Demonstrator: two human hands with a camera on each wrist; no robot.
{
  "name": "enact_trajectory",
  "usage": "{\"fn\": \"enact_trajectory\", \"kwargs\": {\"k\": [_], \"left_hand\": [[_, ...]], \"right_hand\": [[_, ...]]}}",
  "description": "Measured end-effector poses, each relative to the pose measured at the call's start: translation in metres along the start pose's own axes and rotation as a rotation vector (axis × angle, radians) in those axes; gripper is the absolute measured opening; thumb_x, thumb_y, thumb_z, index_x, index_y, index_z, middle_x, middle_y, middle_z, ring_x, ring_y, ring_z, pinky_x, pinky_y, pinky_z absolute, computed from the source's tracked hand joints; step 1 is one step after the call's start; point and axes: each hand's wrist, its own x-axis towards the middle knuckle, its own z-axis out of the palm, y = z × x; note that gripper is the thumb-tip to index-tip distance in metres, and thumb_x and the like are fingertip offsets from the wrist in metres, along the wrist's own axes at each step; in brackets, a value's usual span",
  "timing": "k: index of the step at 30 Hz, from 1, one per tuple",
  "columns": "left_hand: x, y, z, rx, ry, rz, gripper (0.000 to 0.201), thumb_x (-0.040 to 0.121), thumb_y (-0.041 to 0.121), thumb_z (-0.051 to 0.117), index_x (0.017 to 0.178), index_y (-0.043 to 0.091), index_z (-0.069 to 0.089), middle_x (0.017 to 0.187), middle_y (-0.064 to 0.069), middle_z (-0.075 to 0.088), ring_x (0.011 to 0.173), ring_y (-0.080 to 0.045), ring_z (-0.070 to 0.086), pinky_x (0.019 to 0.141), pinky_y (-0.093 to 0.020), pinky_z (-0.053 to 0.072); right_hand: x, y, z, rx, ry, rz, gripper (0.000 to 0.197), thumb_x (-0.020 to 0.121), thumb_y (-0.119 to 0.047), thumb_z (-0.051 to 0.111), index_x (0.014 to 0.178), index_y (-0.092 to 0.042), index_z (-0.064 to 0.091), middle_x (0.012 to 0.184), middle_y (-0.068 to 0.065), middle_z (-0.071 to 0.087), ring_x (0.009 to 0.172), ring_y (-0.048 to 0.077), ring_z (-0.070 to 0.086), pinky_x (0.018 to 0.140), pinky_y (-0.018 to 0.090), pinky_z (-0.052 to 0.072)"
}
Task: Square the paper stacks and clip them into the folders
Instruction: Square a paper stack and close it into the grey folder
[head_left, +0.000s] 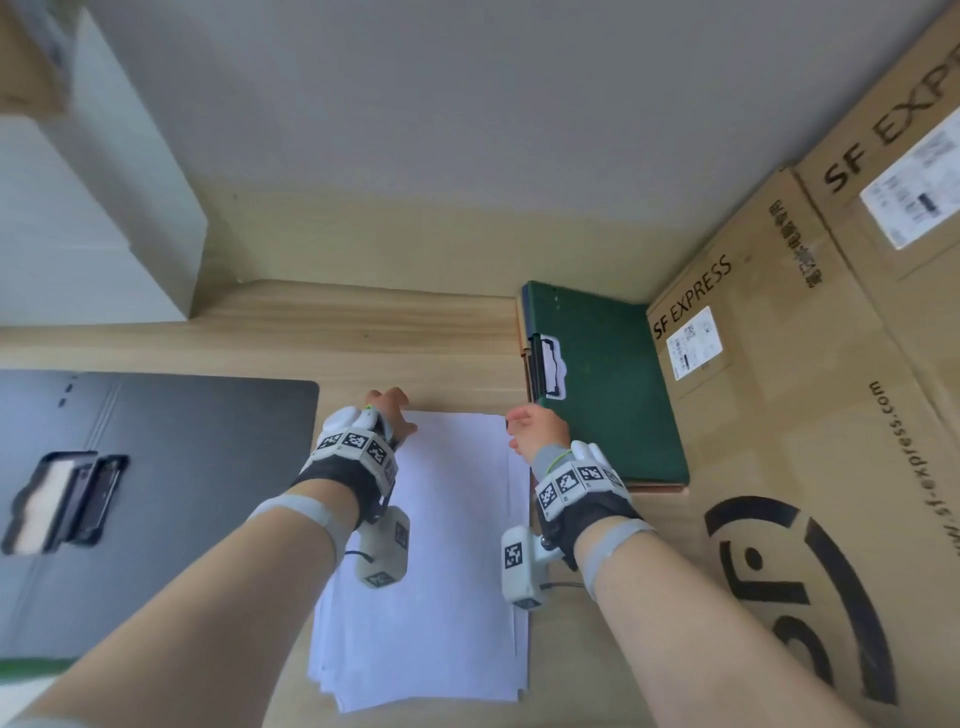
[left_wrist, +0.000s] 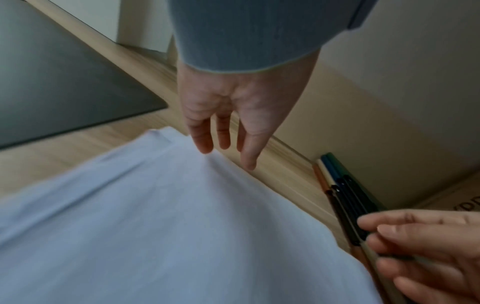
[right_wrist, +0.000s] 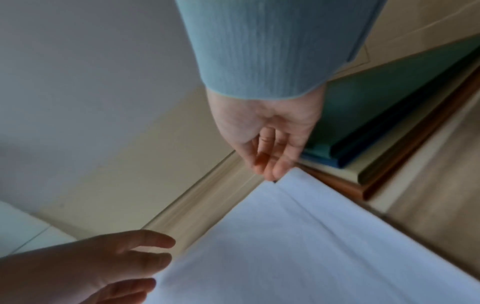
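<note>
A stack of white paper (head_left: 441, 545) lies on the wooden desk in front of me, its sheets fanned out at the near end. My left hand (head_left: 392, 415) is at the stack's far left corner. In the left wrist view its straight fingers (left_wrist: 205, 144) touch the far edge of the paper (left_wrist: 155, 226). My right hand (head_left: 535, 431) is at the far right corner, where its relaxed fingertips (right_wrist: 272, 168) meet the paper (right_wrist: 311, 246). Neither hand grips anything. A dark grey folder (head_left: 171, 441) lies open on the left with its clip (head_left: 67, 499) showing. A green folder (head_left: 613, 395) tops a pile on the right.
Large SF Express cardboard boxes (head_left: 810, 415) crowd the right side against the folder pile (right_wrist: 389, 123). A white box (head_left: 93, 218) stands at the back left. A grey wall closes the desk's far edge (head_left: 363, 312). Bare wood shows between the paper and the grey folder.
</note>
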Motion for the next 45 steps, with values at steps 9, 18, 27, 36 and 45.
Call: {"fn": "enact_trajectory", "kwargs": {"k": [9,18,27,36,45], "left_hand": [[-0.028,-0.082,-0.005,-0.067,-0.002,-0.106,0.067,0.081,0.017,0.059,0.14,0.024,0.027,0.13,-0.016,0.046,0.101,-0.037,0.061,0.092,-0.044,0.051],[-0.037,-0.099,0.004,-0.342,-0.048,-0.097,0.043,0.079,0.009,0.058,0.122,0.012,0.052,0.107,-0.012,0.069,0.098,-0.031,0.066,0.089,-0.038,0.053],[-0.049,-0.094,0.003,-0.54,-0.135,0.003,0.01,0.083,0.011,0.067,0.091,0.008,0.061,0.081,-0.008,0.061,0.082,-0.027,0.061,0.091,-0.041,0.053],[-0.067,-0.088,-0.015,-0.738,-0.227,0.139,0.016,0.089,0.003,0.059,0.096,0.016,0.058,0.099,-0.012,0.061,0.096,-0.028,0.061,0.095,-0.049,0.051],[-0.072,-0.089,-0.03,-0.696,-0.078,0.145,0.094,0.033,0.043,0.079,0.118,0.013,0.055,0.108,-0.006,0.065,0.1,-0.026,0.063,0.092,-0.042,0.052]], "right_hand": [[-0.036,0.018,0.049,-0.262,0.016,0.183,0.048,0.087,-0.018,0.056,0.132,-0.01,0.045,0.141,0.015,0.041,0.125,0.031,0.047,0.104,0.033,0.038],[-0.042,0.025,0.063,0.07,0.086,0.291,0.073,0.079,-0.008,0.07,0.141,-0.009,0.03,0.148,0.014,0.034,0.135,0.028,0.039,0.107,0.032,0.035],[-0.051,0.032,0.057,0.066,0.072,0.316,0.068,0.081,-0.014,0.069,0.14,-0.007,0.035,0.143,0.012,0.044,0.13,0.027,0.046,0.105,0.031,0.036],[-0.057,0.03,0.055,0.01,0.124,0.349,0.064,0.079,-0.029,0.07,0.135,-0.009,0.044,0.139,0.012,0.048,0.128,0.029,0.047,0.105,0.035,0.038],[-0.059,0.025,0.056,0.068,0.158,0.309,0.071,0.079,-0.032,0.07,0.138,-0.009,0.039,0.14,0.012,0.047,0.129,0.031,0.046,0.108,0.039,0.037]]}}
